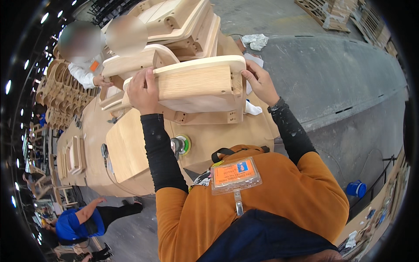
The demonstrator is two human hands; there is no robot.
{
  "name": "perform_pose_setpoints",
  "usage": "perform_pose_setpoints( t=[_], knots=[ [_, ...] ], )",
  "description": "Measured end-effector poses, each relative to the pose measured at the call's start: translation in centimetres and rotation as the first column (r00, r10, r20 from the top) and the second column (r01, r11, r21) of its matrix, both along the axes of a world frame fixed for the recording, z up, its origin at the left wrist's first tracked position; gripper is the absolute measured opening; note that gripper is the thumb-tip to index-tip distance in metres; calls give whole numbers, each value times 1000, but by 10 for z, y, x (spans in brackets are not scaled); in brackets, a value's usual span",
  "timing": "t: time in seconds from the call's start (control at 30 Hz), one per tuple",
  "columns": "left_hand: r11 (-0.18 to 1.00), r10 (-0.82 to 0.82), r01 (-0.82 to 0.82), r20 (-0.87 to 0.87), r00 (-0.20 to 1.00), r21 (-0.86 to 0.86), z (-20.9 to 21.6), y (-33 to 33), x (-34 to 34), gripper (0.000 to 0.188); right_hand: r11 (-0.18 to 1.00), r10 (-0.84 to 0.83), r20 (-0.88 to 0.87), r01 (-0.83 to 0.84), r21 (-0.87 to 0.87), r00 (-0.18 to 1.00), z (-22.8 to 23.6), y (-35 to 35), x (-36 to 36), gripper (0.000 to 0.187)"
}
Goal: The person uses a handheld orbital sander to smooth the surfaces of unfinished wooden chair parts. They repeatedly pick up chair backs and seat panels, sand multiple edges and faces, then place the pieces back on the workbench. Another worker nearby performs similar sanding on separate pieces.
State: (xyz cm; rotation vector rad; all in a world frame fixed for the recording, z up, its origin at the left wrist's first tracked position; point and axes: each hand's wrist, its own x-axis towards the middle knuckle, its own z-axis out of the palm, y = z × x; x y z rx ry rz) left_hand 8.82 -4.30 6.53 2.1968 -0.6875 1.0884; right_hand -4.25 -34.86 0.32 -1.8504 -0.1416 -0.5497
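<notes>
Both hands lift a curved wooden chair part above a long workbench.

The workbench (209, 139) runs under and ahead of the hands, covered with pale wooden pieces; a stack of finished-looking chair shells (183, 22) rises just beyond the hands, and rows more lie far to the left. The chair part (198, 85) is held up on edge between the hands, clear of the bench: the left hand (142, 91) wraps its left end, the right hand (259, 81) grips its right edge, fingers closed on the wood. Judging by this, the piece is mid-handling, not yet set down or stacked. A round sander (181, 145) rests on the bench below the left forearm. White rags (255, 41) lie beyond the right hand. A co-worker's hand (102, 81) holds another piece just left, crowding that side.
</notes>
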Motion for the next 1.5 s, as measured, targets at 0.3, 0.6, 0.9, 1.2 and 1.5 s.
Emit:
perform_pose_setpoints(
  t=[0.3,0.6,0.9,1.2,1.5],
  knots=[
    [999,41,-42,-12,999,-34,-7,14,-26,20,995,101,178,-100,-18,979,65,-22,31,31],
    [990,118,-111,86,989,-89,-14,26,-58,16,670,338,-108,-320,-670,935,137,93,167,51],
    [988,98,-92,45,994,-121,-18,29,-55,14,726,520,-137,-521,-448,843,118,34,20,54],
    [987,76,-77,-11,997,-140,-18,17,-20,18,958,-243,76,227,178,967,-10,38,-7,30],
    [935,331,-300,156,931,-191,-61,-63,-67,31,972,-70,217,18,233,974,-18,24,14,31]
  ],
)
